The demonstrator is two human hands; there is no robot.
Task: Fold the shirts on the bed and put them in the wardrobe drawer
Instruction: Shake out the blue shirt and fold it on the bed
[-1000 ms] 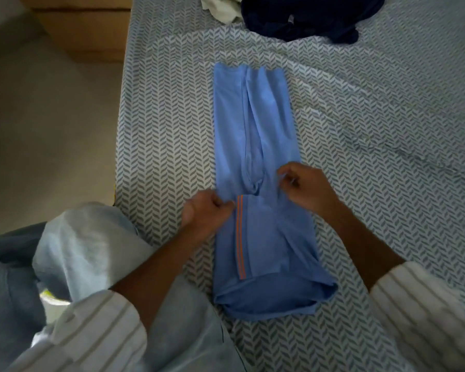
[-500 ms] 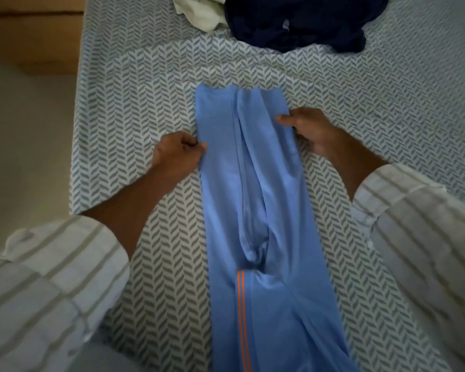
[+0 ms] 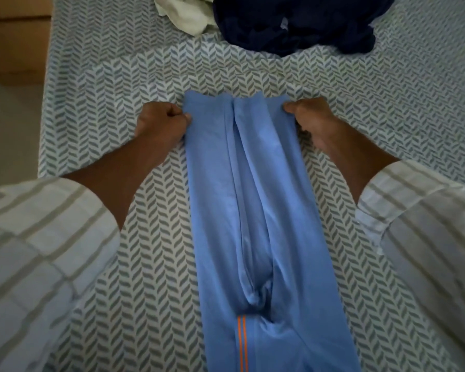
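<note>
A light blue shirt [image 3: 255,210] with two orange stripes lies lengthwise on the bed [image 3: 118,84], folded into a long narrow strip. My left hand [image 3: 161,122] pinches its far left corner, fingers curled. At the far right corner my right hand [image 3: 309,119] pinches the cloth with thumb and fingers. Beyond the blue shirt, a crumpled dark navy shirt [image 3: 293,22] and a white garment [image 3: 183,14] lie at the far end of the bed.
The bed's left edge runs down the left side, with pale floor [image 3: 8,124] beyond it. A wooden piece of furniture [image 3: 14,41] stands at the top left. My striped sleeves fill the lower corners.
Both hands slid from the middle of the blue shirt up along its edges to the far corners and now pinch them. The view moved forward over the bed.
</note>
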